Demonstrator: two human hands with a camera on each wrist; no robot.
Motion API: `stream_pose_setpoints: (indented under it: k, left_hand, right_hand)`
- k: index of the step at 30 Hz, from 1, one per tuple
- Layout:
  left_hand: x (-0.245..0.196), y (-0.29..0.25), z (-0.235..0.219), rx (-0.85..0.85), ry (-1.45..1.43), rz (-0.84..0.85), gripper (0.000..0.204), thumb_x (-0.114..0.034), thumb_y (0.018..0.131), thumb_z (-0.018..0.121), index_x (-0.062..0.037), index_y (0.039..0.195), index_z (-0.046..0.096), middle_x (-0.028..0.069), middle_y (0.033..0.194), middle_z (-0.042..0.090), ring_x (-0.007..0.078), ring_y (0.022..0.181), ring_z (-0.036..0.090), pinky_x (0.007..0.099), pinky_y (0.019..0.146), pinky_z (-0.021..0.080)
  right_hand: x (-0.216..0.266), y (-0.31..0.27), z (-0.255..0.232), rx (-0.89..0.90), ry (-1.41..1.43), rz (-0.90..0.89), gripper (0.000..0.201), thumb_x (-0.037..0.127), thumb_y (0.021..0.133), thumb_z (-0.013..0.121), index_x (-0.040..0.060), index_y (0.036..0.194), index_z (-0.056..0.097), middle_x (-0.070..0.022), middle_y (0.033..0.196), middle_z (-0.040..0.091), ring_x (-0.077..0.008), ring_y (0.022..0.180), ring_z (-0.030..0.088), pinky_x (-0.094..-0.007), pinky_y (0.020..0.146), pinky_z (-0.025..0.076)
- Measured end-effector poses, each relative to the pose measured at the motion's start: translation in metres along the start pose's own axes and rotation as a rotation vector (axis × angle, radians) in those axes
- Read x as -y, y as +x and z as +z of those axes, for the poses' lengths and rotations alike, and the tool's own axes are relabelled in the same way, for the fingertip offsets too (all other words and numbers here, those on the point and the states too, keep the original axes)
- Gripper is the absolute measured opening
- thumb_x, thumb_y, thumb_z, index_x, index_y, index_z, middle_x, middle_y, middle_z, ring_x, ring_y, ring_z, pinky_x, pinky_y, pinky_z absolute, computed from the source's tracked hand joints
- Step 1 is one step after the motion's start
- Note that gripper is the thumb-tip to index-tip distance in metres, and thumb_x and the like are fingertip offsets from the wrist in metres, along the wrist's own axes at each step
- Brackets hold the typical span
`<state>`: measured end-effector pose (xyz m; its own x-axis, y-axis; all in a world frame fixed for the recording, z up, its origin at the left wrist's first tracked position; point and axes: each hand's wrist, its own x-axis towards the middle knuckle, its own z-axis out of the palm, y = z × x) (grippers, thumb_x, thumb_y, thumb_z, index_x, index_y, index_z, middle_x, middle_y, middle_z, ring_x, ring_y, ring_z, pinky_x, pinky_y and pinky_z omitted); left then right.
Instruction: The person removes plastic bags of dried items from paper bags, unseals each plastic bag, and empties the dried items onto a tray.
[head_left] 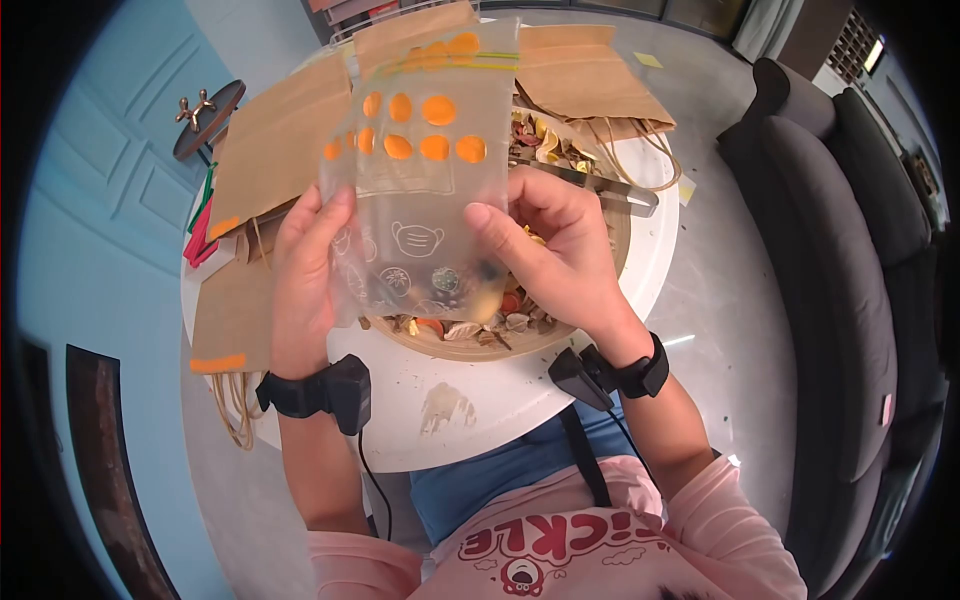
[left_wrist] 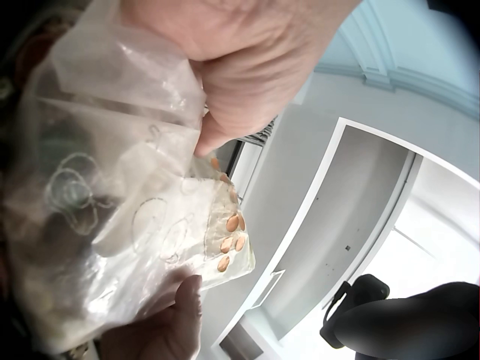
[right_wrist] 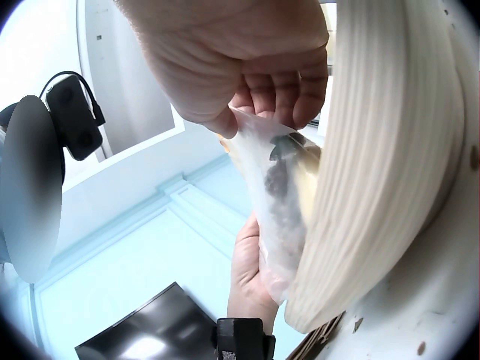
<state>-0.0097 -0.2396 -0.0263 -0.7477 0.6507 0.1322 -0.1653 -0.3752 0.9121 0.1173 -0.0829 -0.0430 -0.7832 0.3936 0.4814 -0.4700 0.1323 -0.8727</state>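
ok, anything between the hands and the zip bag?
Nothing visible. The left hand and right hand already pinch opposite sides of the zip bag. In the head view, the round tray shows behind the bag, not between it and the hands.

Held pouch [head_left: 430,205] screens part of tray [head_left: 450,350]
Paper bags [head_left: 280,140] block far and left, metal tool [head_left: 628,197] right; surface [head_left: 525,405] allows near-side passage.
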Motion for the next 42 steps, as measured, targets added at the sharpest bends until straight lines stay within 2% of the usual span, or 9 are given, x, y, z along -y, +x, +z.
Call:
stream_pose_setpoints:
  k: [10,17,22,23,25,28,31,36,42]
  left_hand:
    - [0.0,-0.001,-0.006,0.03,0.028,-0.013,0.04,-0.013,0.093,0.048,0.0018,0.13,0.042,0.0086,0.119,0.057,0.0134,0.104,0.056,0.0273,0.09,0.044]
    - [0.0,-0.002,0.0,-0.007,-0.002,0.002,0.034,-0.016,0.092,0.053,0.0006,0.121,0.049,0.0055,0.107,0.061,0.0098,0.091,0.059,0.024,0.078,0.048]
    - [0.002,-0.001,-0.009,-0.037,0.056,-0.002,0.028,-0.019,0.091,0.056,-0.0012,0.113,0.054,0.0002,0.092,0.061,0.0047,0.075,0.056,0.0199,0.066,0.045]
    - [0.001,-0.001,-0.01,-0.054,0.08,-0.02,0.026,-0.019,0.09,0.057,-0.002,0.11,0.055,-0.0014,0.088,0.06,0.0038,0.071,0.054,0.0189,0.064,0.043]
    - [0.002,-0.001,-0.012,-0.071,0.1,-0.033,0.024,-0.02,0.09,0.058,-0.0028,0.107,0.056,-0.003,0.083,0.058,0.0028,0.068,0.051,0.018,0.061,0.042]
    - [0.003,0.0,-0.017,-0.06,0.108,-0.036,0.023,-0.021,0.09,0.058,-0.0033,0.106,0.055,-0.0029,0.083,0.057,0.0032,0.07,0.052,0.0184,0.063,0.041]
    - [0.0,-0.004,-0.014,0.021,0.154,-0.004,0.028,-0.019,0.09,0.057,-0.002,0.111,0.054,-0.0003,0.091,0.059,0.0054,0.079,0.054,0.021,0.071,0.043]
    - [-0.003,-0.007,-0.006,0.048,0.204,-0.012,0.038,-0.018,0.089,0.058,0.0005,0.121,0.049,0.0052,0.107,0.06,0.01,0.095,0.055,0.0269,0.086,0.041]
    - [0.003,-0.003,-0.016,0.064,0.222,-0.02,0.037,-0.019,0.089,0.058,-0.0006,0.12,0.05,0.0048,0.106,0.06,0.0098,0.094,0.055,0.0261,0.085,0.042]
  right_hand:
    - [0.001,0.0,-0.001,0.005,-0.006,0.013,0.011,0.01,0.086,0.062,-0.0011,0.084,0.062,-0.0001,0.07,0.063,-0.002,0.063,0.054,-0.019,0.058,0.045]
    - [0.0,0.002,-0.002,-0.004,-0.003,-0.004,0.011,0.01,0.085,0.064,-0.0008,0.084,0.063,-0.0004,0.069,0.062,-0.0022,0.061,0.054,-0.0186,0.057,0.045]
    - [0.011,0.016,-0.038,-0.021,-0.526,-0.141,0.024,0.017,0.074,0.074,0.0006,0.089,0.063,-0.0038,0.08,0.064,-0.0106,0.076,0.059,-0.0253,0.065,0.047]
    - [0.013,0.016,-0.048,-0.074,-0.617,-0.072,0.031,0.017,0.069,0.076,0.0003,0.091,0.063,-0.0088,0.088,0.065,-0.02,0.083,0.06,-0.0314,0.072,0.047]
    - [0.013,0.018,-0.072,-0.049,-0.977,-0.188,0.035,0.016,0.065,0.077,-0.0003,0.093,0.063,-0.013,0.09,0.064,-0.0271,0.085,0.059,-0.0349,0.076,0.047]
    - [0.009,0.009,-0.095,0.069,-1.03,0.011,0.035,0.014,0.065,0.075,-0.0007,0.095,0.062,-0.015,0.09,0.062,-0.0317,0.085,0.056,-0.0371,0.076,0.046]
    - [0.001,0.004,-0.104,0.082,-1.05,0.043,0.028,0.012,0.07,0.072,-0.0012,0.093,0.061,-0.0146,0.088,0.06,-0.0317,0.084,0.054,-0.0382,0.074,0.045]
    - [-0.01,0.0,-0.109,0.013,-1.041,-0.09,0.021,0.01,0.074,0.068,-0.0012,0.089,0.059,-0.0143,0.085,0.057,-0.0321,0.08,0.053,-0.0398,0.072,0.043]
    - [-0.011,-0.003,-0.111,-0.051,-0.998,-0.097,0.019,0.009,0.077,0.066,-0.0023,0.089,0.057,-0.0152,0.084,0.056,-0.0322,0.079,0.053,-0.0388,0.071,0.043]
